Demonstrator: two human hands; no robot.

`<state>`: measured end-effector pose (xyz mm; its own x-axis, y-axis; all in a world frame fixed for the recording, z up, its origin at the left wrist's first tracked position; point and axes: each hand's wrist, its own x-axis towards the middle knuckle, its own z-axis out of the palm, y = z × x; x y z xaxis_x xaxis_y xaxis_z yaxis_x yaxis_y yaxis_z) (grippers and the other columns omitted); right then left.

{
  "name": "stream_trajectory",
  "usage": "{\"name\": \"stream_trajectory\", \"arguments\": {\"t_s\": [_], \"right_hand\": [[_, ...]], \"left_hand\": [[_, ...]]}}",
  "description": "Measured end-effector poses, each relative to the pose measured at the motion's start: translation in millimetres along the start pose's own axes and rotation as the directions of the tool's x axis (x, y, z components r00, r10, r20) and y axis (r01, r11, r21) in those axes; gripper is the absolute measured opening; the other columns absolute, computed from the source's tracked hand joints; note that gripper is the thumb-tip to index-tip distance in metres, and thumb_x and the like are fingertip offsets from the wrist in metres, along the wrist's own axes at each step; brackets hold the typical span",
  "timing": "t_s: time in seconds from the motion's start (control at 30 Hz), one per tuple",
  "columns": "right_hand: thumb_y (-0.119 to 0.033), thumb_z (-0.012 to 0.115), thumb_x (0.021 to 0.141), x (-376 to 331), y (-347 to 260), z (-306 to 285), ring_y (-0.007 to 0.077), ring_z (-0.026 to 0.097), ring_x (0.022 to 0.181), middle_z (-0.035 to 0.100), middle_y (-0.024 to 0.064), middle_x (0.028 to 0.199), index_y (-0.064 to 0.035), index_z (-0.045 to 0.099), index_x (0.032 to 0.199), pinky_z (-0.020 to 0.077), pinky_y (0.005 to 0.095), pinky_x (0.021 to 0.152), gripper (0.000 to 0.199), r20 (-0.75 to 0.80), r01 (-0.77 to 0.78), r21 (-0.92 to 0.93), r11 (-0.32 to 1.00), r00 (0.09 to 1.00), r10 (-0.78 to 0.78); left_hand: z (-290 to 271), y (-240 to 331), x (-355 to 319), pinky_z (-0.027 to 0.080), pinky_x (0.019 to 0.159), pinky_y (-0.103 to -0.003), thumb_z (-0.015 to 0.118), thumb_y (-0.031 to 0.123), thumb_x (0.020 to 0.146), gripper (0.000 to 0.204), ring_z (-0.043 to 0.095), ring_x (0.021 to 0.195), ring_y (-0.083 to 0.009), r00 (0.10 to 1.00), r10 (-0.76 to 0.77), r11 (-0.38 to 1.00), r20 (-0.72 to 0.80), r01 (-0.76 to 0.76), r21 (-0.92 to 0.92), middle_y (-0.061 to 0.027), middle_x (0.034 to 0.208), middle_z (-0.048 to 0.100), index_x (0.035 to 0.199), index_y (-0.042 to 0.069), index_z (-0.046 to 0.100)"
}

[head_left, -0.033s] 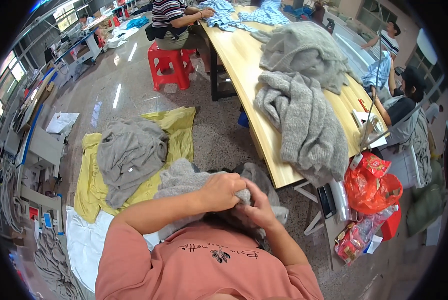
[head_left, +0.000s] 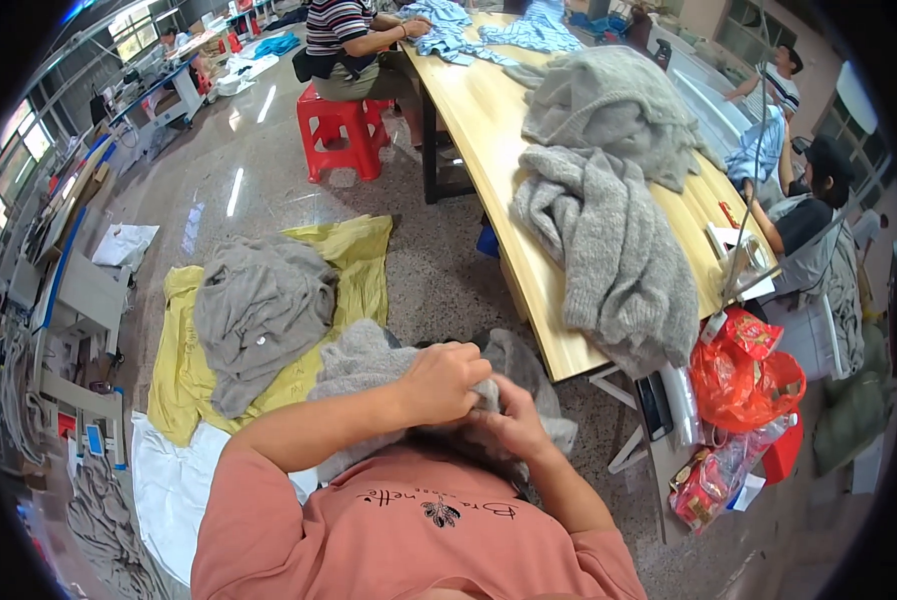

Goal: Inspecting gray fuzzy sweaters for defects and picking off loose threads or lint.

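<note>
A grey knitted sweater [head_left: 364,362] lies bunched across my lap. My left hand [head_left: 447,384] is closed on a gathered fold of it. Close beside, to the right, my right hand [head_left: 517,422] pinches the same fold between thumb and fingers. The fingertips of both hands nearly meet there, and the knit between them is partly hidden. More grey fabric [head_left: 519,360] hangs past my hands toward the table.
Two grey sweaters [head_left: 619,250] lie on the wooden table [head_left: 489,130]. A grey garment pile [head_left: 264,310] rests on yellow sheeting [head_left: 369,260] on the floor. Red plastic bags [head_left: 749,365] hang by the table's near corner. A person [head_left: 354,40] sits on a red stool [head_left: 339,135].
My right hand's fingers have curled in slightly on the fold. My left hand has shifted very little, and the sweater stays in my lap.
</note>
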<state>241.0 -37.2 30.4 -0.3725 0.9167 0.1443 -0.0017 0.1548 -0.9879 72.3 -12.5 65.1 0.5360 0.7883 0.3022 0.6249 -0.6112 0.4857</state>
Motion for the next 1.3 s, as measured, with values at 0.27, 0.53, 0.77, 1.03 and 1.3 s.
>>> {"name": "stream_trajectory", "arguments": {"t_s": [0.27, 0.53, 0.77, 1.03, 1.3], "right_hand": [[-0.003, 0.056, 0.080, 24.1, 13.2, -11.3, 0.0055, 0.050, 0.055, 0.057, 0.0001, 0.066, 0.0009, 0.059, 0.090, 0.0414, 0.0207, 0.049, 0.011, 0.214, -0.394, 0.210, 0.895, 0.912, 0.351], [-0.017, 0.067, 0.065, 48.9, 20.1, 7.9, 0.0368, 0.055, 0.090, 0.049, 0.0188, 0.113, -0.0052, 0.045, 0.116, 0.0480, 0.0425, 0.070, 0.057, 0.216, 0.023, -0.763, 0.646, 0.951, 0.222], [-0.017, 0.067, 0.069, 53.8, 58.7, 27.1, 0.0345, 0.058, 0.079, 0.059, 0.0180, 0.090, -0.0042, 0.053, 0.102, 0.0472, 0.0376, 0.065, 0.038, 0.313, -0.102, -0.412, 0.906, 0.918, 0.245], [-0.005, 0.056, 0.069, 61.5, 63.3, 27.0, 0.0323, 0.058, 0.065, 0.058, 0.0164, 0.070, -0.0050, 0.060, 0.083, 0.0450, 0.0353, 0.058, 0.014, 0.180, -0.256, -0.323, 0.911, 0.928, 0.325], [-0.011, 0.062, 0.069, 62.0, 72.3, 15.6, 0.0353, 0.058, 0.074, 0.060, 0.0147, 0.091, -0.0087, 0.056, 0.101, 0.0468, 0.0390, 0.062, 0.033, 0.248, 0.029, -0.721, 0.692, 0.943, 0.220]], "left_hand": [[-26.9, -62.8, -35.1, 0.044, 0.062, -0.040, 0.053, 0.004, 0.056, 0.012, 0.053, 0.073, -0.0298, 0.955, -0.161, 0.948, -0.250, 0.220, 0.231, -0.0093, 0.075, 0.051, 0.068, 0.007, 0.053], [11.9, -79.5, -63.3, 0.045, 0.061, -0.044, 0.050, 0.006, 0.062, 0.009, 0.056, 0.069, -0.0359, 0.950, -0.308, 0.934, 0.044, 0.311, -0.176, -0.0152, 0.071, 0.057, 0.070, 0.004, 0.053], [20.2, -62.1, -42.1, 0.046, 0.064, -0.041, 0.053, 0.006, 0.060, 0.017, 0.057, 0.072, -0.0308, 0.943, -0.319, 0.901, 0.100, 0.334, -0.278, -0.0129, 0.074, 0.058, 0.077, 0.006, 0.058], [0.7, -84.5, -63.6, 0.047, 0.064, -0.039, 0.053, 0.004, 0.061, 0.016, 0.057, 0.073, -0.0288, 0.910, -0.414, 0.906, -0.029, 0.415, 0.085, -0.0091, 0.073, 0.058, 0.075, 0.008, 0.060], [-7.4, -92.3, -58.1, 0.046, 0.059, -0.036, 0.053, 0.003, 0.068, 0.011, 0.058, 0.068, -0.0305, 0.813, -0.579, 0.794, -0.059, 0.546, -0.268, -0.0143, 0.074, 0.059, 0.077, 0.002, 0.059]]}}
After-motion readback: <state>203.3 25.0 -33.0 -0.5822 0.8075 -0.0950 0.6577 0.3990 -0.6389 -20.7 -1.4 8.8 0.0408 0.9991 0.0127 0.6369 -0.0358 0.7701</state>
